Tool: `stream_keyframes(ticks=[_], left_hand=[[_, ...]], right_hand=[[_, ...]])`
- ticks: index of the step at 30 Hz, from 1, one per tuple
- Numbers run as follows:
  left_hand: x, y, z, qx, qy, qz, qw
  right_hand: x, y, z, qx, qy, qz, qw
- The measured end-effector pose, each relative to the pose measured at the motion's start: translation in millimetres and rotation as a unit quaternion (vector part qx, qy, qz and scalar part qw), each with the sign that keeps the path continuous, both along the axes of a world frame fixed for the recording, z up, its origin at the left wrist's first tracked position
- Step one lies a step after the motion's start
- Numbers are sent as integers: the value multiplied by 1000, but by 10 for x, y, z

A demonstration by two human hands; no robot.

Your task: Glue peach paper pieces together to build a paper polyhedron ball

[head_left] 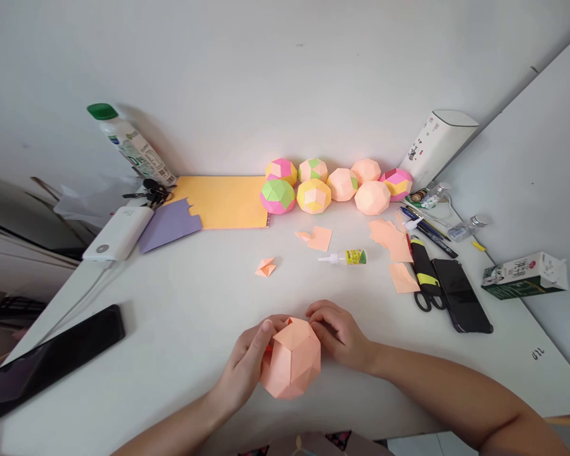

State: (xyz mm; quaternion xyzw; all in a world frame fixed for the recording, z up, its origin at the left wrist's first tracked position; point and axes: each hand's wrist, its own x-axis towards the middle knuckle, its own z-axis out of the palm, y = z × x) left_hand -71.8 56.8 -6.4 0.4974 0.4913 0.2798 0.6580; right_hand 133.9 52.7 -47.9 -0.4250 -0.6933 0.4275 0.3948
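A peach origami ball (292, 367) of folded paper facets is held above the near part of the table. My left hand (249, 354) grips it from the left, thumb up along its side and fingers behind. There is an opening in the ball beside that thumb. My right hand (337, 332) has its fingers curled in at the ball's upper right edge; the fingertips are partly hidden there. Beyond the hands lie a small folded peach paper piece (266, 268), a glue bottle (355, 257) with a white nozzle, and a peach paper square (320, 238).
Several finished paper balls (313, 196) line the wall. Peach scraps (393, 239), scissors (430, 299), a cutter (422, 263), pens (430, 231) and a phone (463, 294) lie right. Left are a larger black device (57, 361), a power bank (118, 234) and a bottle (130, 142).
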Motion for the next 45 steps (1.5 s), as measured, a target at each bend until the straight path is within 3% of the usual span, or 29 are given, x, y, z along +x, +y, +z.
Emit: stream_keyframes(ticks=[45], left_hand=[[-2, -3, 18, 3, 30, -1, 1000]], right_hand=[[-4, 3, 7, 7, -1, -2, 1000]])
